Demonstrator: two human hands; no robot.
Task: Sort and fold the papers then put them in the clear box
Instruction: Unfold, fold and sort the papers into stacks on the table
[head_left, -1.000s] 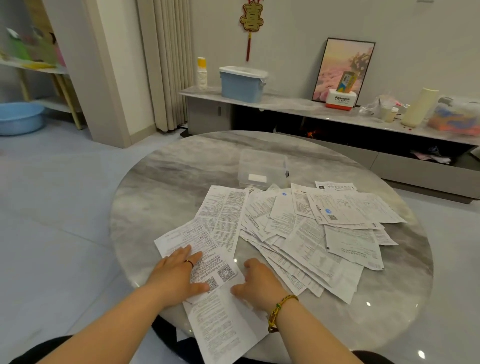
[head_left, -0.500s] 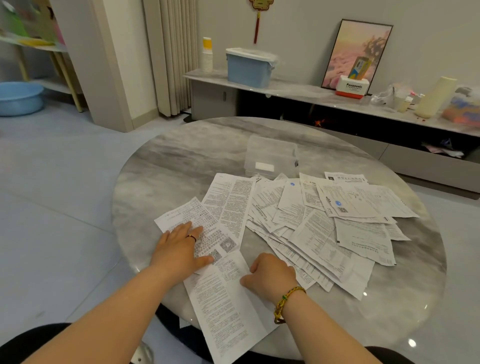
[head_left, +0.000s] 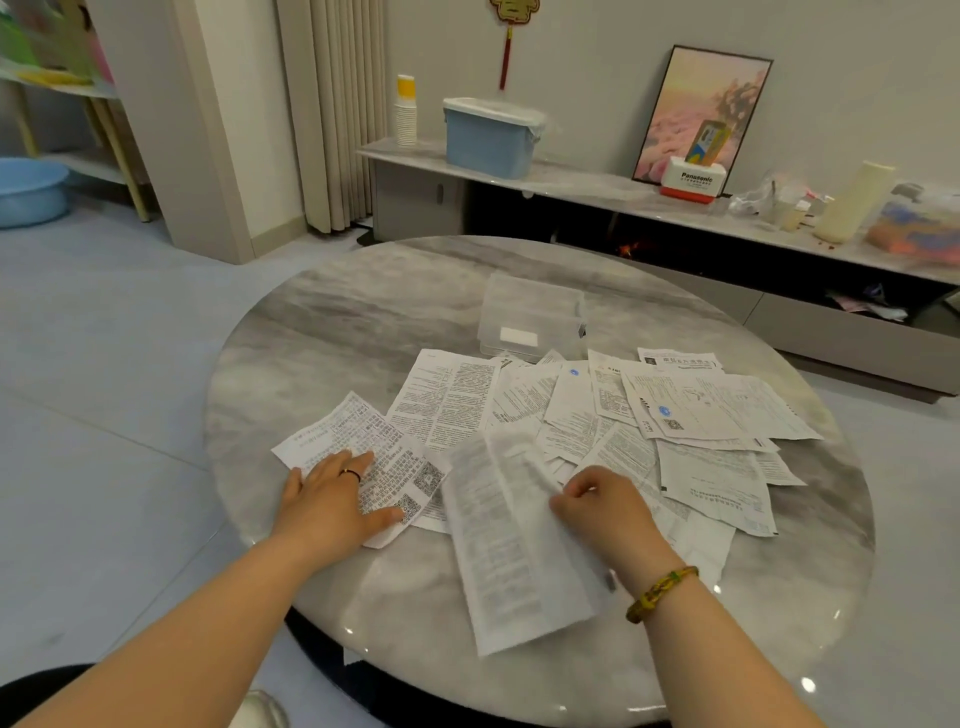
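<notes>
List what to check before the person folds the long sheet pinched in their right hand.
1. Right hand pinches the long sheet: ok.
2. Left hand lies flat on the QR-code sheet, pinning it: ok.
3. Long sheet free of the paper pile: cannot tell, its far end overlaps the pile.
4. Bare table in front for folding: ok.
5. Clear box open to take papers: cannot tell.
</notes>
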